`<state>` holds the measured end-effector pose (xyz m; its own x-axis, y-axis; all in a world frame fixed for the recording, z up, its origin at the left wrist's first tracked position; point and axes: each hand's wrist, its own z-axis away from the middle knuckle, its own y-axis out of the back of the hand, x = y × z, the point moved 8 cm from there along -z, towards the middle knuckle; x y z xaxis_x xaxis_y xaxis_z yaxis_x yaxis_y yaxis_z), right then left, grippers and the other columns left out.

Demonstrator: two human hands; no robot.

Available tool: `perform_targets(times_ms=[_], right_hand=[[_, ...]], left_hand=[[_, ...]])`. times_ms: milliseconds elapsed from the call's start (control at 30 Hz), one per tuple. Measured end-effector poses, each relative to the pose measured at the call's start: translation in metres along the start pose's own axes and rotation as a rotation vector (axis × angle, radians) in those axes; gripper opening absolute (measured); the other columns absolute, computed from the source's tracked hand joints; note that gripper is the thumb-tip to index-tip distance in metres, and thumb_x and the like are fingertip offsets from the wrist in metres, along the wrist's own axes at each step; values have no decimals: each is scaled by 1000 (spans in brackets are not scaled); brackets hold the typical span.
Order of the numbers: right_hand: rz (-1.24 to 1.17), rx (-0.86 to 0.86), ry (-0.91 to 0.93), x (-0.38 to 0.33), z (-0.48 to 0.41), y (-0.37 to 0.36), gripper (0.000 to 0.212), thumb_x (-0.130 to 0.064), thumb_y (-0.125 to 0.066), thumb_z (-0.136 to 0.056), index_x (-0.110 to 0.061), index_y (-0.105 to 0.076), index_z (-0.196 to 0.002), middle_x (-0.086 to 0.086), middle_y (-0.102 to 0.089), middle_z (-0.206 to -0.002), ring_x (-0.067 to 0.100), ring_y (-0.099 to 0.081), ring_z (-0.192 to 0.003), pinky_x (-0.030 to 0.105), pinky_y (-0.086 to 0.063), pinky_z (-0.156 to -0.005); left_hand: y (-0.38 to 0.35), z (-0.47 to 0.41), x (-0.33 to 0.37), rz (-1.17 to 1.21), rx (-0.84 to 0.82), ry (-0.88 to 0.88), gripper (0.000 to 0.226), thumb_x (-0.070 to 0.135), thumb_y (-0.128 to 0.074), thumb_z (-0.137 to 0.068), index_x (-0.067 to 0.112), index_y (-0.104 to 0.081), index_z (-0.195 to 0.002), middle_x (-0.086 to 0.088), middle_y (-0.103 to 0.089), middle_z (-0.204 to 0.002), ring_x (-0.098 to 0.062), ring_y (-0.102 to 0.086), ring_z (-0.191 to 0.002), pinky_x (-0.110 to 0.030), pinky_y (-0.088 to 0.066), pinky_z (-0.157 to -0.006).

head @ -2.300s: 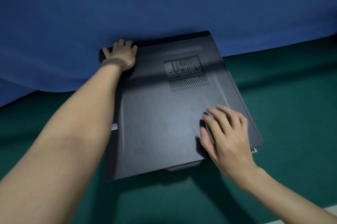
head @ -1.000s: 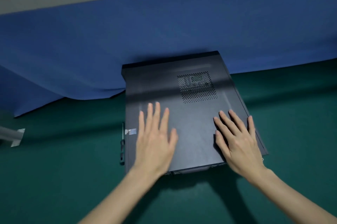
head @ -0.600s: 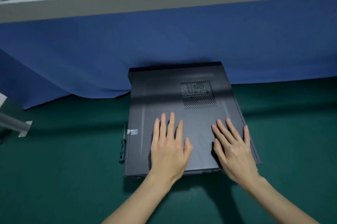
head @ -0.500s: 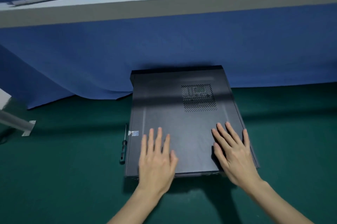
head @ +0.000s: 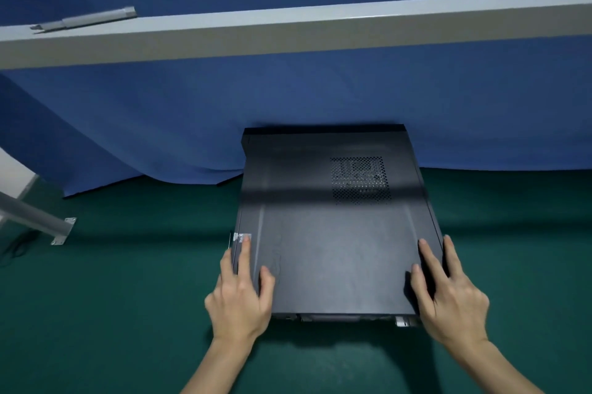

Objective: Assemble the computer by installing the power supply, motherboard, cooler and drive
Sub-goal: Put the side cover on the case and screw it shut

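Observation:
A black computer case [head: 323, 233] lies flat on the green mat [head: 112, 297], closed side panel up, with a perforated vent [head: 360, 180] near its far right. My left hand [head: 238, 294] rests at the near left corner: index finger and thumb lie on the panel, and the other fingers reach down past the left edge. My right hand [head: 448, 291] rests at the near right corner, with fingers straight on the panel and along the right edge. The inside of the case is hidden.
A blue cloth [head: 288, 105] hangs behind the case. A grey beam [head: 288, 31] crosses above it and carries a grey tube [head: 86, 18]. A metal leg with a foot bracket [head: 61, 228] stands at the left. A thin screwdriver shaft [head: 229, 240] shows beside the case's left edge.
My left hand has slid from the middle of the panel to its near left edge. My right hand has shifted out to the right edge. The case stays flat.

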<state>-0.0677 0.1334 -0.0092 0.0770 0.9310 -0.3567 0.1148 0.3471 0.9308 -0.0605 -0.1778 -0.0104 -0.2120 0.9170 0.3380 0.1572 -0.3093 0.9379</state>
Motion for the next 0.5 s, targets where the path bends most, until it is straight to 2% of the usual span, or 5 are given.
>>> perform_targets(times_ms=[133, 267, 367, 433, 500], right_hand=[[-3, 11, -11, -6, -19, -3, 58, -45, -34, -87, -11, -69, -119, 28, -53, -134, 39, -64, -53, 33, -45, -39], [-24, 61, -25, -1, -19, -3, 57, -45, -32, -89, -14, -68, -121, 23, -52, -137, 36, -62, -51, 28, -41, -42], [-12, 99, -44, 2, -18, -3, 58, -47, -30, -89, -16, -66, -123, 20, -50, -141, 38, -64, -57, 30, -43, -46], [-9, 128, -49, 5, -18, -2, 58, -48, -29, -90, -19, -64, -126, 17, -48, -143, 39, -65, -61, 35, -46, -50], [-1, 144, -55, 8, -17, -3, 52, -46, -34, -93, -21, -62, -128, 15, -47, -145, 40, -66, -65, 38, -48, -53]], left_hand=[[5, -22, -1, 43, 96, 19, 60, 46, -32, -86, 14, -59, -130, -23, -63, -112, -38, -65, -66, -39, -50, -53], [1, -35, -72, 518, 199, 497, 32, 31, -44, -94, 20, -63, -118, -1, -67, -70, -33, -66, -76, -36, -46, -76], [-36, -45, -118, 307, -66, 699, 18, 16, -55, -91, 15, -64, -107, -5, -69, -86, -31, -63, -95, -33, -45, -80], [-61, -42, -126, 76, -313, 649, 24, 14, -55, -90, 12, -57, -114, -14, -63, -113, -32, -58, -104, -35, -44, -82], [-90, -31, -130, -46, -509, 549, 38, 5, -54, -86, 8, -41, -122, -17, -50, -124, -34, -53, -110, -39, -45, -87]])
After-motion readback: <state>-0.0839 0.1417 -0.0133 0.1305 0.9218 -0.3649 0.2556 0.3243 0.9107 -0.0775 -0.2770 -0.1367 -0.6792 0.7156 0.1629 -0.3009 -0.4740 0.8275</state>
